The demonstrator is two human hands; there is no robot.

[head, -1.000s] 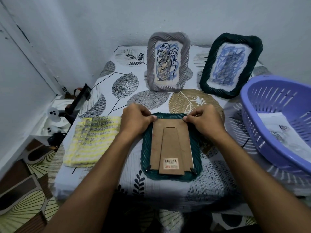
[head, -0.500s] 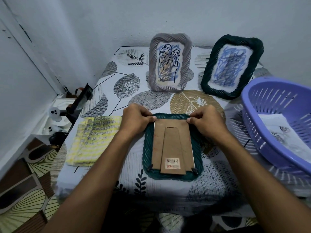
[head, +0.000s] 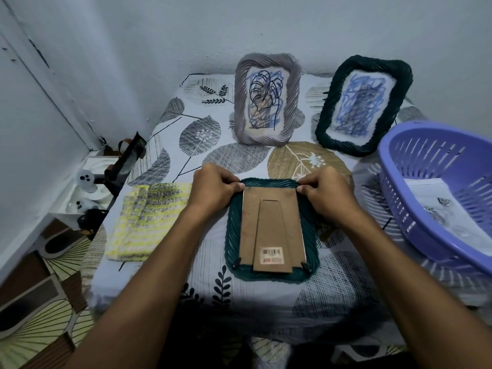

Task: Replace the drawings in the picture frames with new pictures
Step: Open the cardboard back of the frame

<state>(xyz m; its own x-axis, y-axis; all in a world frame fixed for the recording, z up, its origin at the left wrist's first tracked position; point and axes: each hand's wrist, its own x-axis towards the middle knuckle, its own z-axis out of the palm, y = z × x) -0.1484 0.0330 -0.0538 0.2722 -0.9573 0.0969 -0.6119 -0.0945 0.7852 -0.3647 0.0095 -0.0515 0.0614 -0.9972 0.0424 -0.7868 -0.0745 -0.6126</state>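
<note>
The face-down green frame [head: 271, 230] lies at the near middle of the desk [head: 332, 296], its long axis running straight away from the person. Its brown cardboard backing [head: 271, 222] faces up, with the stand flap and a barcode sticker [head: 272, 252] toward the near edge. 2 dark clips show at the frame's near corners, turned outward. The left hand [head: 213, 190] and right hand [head: 327, 195] sit at the frame's far corners, 1 on each, equally near, fingertips pinched narrow on the backing's top edge and the rim there; whether they grip clips is hidden under the fingers. The coming move, as I judge it, is freeing the far corners and lifting the backing from that far edge, so the pull runs along the long axis toward the person.

Beyond the frame stand 2 more: a grey frame [head: 267, 98] directly behind it and a dark green frame [head: 364, 105] behind and to its right, both showing blue scribbled drawings. Right of the frame a purple basket [head: 415, 182] holds white sheets [head: 436, 206], probably the new pictures. Left of the frame lies a yellow knitted cloth [head: 149, 219].
</note>
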